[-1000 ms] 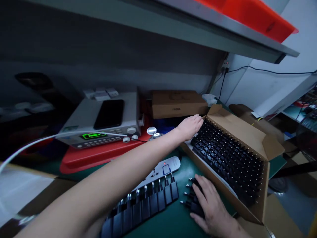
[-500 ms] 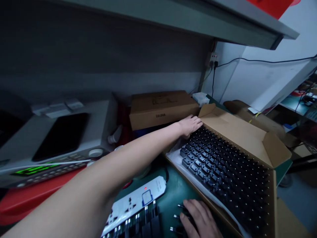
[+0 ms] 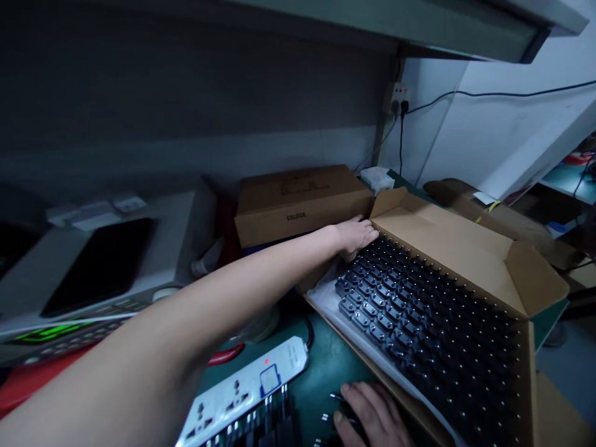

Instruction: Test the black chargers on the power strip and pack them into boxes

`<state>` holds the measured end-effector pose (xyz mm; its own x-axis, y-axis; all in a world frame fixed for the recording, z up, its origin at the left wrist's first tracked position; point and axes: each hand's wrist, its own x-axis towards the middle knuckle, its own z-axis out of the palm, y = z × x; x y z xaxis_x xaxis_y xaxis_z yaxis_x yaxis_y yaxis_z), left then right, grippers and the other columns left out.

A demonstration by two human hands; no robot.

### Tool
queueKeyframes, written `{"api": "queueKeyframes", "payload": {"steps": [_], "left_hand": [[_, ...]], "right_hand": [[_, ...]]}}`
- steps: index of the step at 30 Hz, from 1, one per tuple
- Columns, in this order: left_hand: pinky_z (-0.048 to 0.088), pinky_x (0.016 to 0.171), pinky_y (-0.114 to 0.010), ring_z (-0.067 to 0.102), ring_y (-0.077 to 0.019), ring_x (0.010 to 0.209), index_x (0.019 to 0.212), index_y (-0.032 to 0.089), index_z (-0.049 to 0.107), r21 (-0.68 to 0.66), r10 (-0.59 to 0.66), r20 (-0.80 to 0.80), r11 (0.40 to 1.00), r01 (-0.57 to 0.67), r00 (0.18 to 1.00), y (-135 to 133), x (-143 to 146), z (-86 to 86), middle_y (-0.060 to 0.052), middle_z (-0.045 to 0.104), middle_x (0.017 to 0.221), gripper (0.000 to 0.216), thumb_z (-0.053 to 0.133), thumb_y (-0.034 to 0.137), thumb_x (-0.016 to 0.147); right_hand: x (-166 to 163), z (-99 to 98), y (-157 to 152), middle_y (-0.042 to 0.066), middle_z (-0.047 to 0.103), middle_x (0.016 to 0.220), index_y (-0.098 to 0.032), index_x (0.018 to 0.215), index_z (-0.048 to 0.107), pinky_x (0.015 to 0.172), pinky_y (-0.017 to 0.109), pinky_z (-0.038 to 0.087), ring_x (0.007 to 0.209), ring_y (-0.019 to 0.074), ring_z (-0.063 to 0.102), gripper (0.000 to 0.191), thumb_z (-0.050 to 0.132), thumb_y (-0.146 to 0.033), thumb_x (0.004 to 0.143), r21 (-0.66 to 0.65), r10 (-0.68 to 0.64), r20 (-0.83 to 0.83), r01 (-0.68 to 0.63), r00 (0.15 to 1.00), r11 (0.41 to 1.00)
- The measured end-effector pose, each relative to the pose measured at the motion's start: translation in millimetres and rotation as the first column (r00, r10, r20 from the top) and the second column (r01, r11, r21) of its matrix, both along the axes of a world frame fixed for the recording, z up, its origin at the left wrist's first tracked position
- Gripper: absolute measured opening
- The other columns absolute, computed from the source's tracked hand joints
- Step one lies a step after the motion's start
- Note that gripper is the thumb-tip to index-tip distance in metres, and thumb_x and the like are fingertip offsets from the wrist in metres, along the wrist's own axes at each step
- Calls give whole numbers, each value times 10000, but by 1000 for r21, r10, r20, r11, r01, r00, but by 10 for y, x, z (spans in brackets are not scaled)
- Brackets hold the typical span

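My left hand (image 3: 356,238) is at the far left corner of an open cardboard box (image 3: 336,316), its fingers bent down over the end of the packed rows. What the fingertips hold, if anything, is hidden. Rows of black plug adapters (image 3: 372,298) with small metal pins fill the box, over a white liner sheet (image 3: 331,299). At the bottom edge, my right hand (image 3: 375,413) is closed round black plugs (image 3: 349,413), thumb and fingers on either side, metal prongs pointing left. More black plugs (image 3: 282,428) with prongs lie on the green table beside a white power strip (image 3: 246,391).
Behind my left arm stands a closed brown carton (image 3: 302,202). On the left, a grey instrument (image 3: 179,223) with a green display carries a dark phone or tablet (image 3: 102,264). A shelf (image 3: 395,28) hangs overhead. The box's flap (image 3: 456,242) stands open at the back.
The camera view has shifted slightly. Both hands keep nearly the same places, the left at the box corner and the right by the plugs.
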<state>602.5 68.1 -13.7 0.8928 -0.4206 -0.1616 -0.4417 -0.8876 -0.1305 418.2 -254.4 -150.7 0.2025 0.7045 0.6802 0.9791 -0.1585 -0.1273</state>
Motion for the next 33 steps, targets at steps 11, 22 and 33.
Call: {"api": "queueKeyframes", "payload": {"steps": [11, 22, 33], "left_hand": [[273, 1155, -599, 455, -350, 1265, 1296, 173, 392, -139, 53, -55, 988, -60, 997, 11, -91, 20, -206, 520, 1345, 824, 763, 191, 561], [356, 1091, -497, 476, -336, 1198, 1259, 176, 424, -265, 99, 64, 961, -78, 993, 58, -473, 610, -162, 514, 1297, 734, 758, 253, 610], [427, 1045, -475, 520, -368, 1289, 1394, 146, 391, -335, 347, 174, 901, -276, 922, -136, -2039, 1658, -108, 507, 1345, 783, 702, 360, 709]], "right_hand": [[74, 221, -107, 54, 661, 1354, -257, 1264, 667, 977, 340, 577, 1242, 241, 622, 352, 611, -166, 928, -156, 78, 3, -77, 997, 985], [210, 403, -141, 58, 649, 1376, -241, 1299, 666, 969, 346, 577, 1274, 232, 584, 366, 585, -190, 945, -185, 160, 55, -147, 986, 972], [177, 541, -270, 166, 464, 1550, -156, 1499, 480, 1040, 491, 542, 1389, 362, 480, 682, 671, -373, 882, -342, 208, -111, -234, 972, 910]]}}
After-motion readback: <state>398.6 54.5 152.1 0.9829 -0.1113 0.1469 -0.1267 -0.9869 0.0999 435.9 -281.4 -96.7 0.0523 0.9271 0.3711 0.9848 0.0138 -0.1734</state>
